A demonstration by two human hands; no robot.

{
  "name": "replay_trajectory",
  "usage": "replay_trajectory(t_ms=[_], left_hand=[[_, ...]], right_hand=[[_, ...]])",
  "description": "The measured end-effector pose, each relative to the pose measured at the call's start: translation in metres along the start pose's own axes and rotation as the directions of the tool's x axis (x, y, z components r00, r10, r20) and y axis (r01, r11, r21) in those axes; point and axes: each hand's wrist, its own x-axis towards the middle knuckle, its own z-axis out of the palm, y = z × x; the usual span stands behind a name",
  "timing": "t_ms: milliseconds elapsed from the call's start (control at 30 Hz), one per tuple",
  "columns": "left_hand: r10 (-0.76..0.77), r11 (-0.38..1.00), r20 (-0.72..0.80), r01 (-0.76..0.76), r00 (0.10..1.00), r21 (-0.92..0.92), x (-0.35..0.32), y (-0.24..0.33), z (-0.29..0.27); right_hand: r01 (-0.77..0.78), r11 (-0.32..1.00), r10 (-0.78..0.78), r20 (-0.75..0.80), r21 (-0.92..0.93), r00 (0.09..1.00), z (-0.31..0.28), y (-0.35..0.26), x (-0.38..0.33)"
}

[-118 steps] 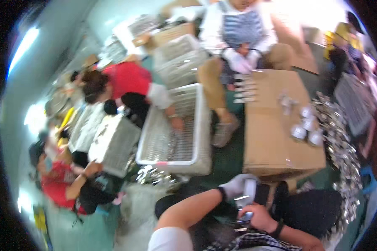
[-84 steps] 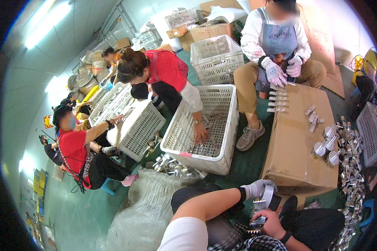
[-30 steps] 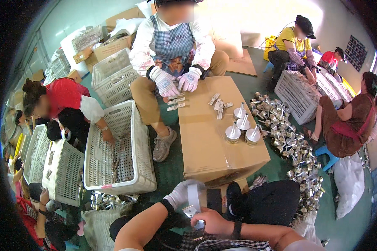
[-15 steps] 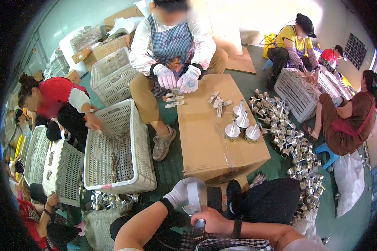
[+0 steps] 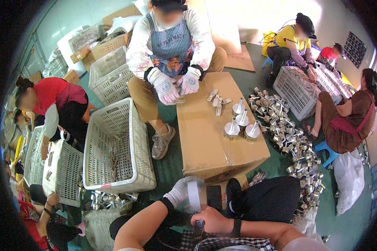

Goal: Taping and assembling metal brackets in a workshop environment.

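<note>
My left hand [image 5: 179, 191], in a pale knitted glove, is closed around the far side of a curved white band [image 5: 194, 195] that looks like the edge of a tape roll. My bare right hand [image 5: 213, 219] is curled shut just below it, its fingers round a small metal piece that is mostly hidden. Across from me, a co-worker's gloved hands [image 5: 176, 88] hold metal clips over a cardboard box [image 5: 205, 142]. Several more clips [image 5: 218, 102] lie on that box beside several metal cups with upright stems [image 5: 242, 120].
A large white crate [image 5: 151, 167] stands left of the box. Metal stemmed parts [image 5: 295, 146] are heaped along the floor at right. A dark phone [image 5: 214, 196] lies before my feet. Other people sit at both sides among crates and a white sack [image 5: 348, 184].
The toothed metal piece by my right hand has dropped mostly out of sight. The co-worker opposite has lowered the clips toward the box edge. The person in red at left has turned to another crate.
</note>
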Motion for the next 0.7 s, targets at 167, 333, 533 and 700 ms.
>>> replay_trajectory(t_ms=[167,333,533,700], left_hand=[[0.013,1.000,0.023,-0.012,1.000,-0.016,0.003,-0.004,-0.005],[0.030,1.000,0.022,-0.030,0.999,-0.008,0.005,-0.007,-0.007],[0.005,1.000,-0.013,-0.005,1.000,0.013,0.001,0.000,0.002],[0.040,0.998,0.006,-0.040,0.999,0.055,0.000,-0.001,0.001]], right_hand=[[0.016,1.000,-0.015,0.036,-0.015,0.999,-0.003,-0.003,0.001],[0.070,0.997,-0.070,0.004,-0.039,0.998,0.003,0.005,0.001],[0.059,0.996,-0.059,0.012,-0.062,0.998,0.004,0.007,0.001],[0.067,0.994,-0.064,0.032,-0.090,0.997,0.001,0.004,0.001]])
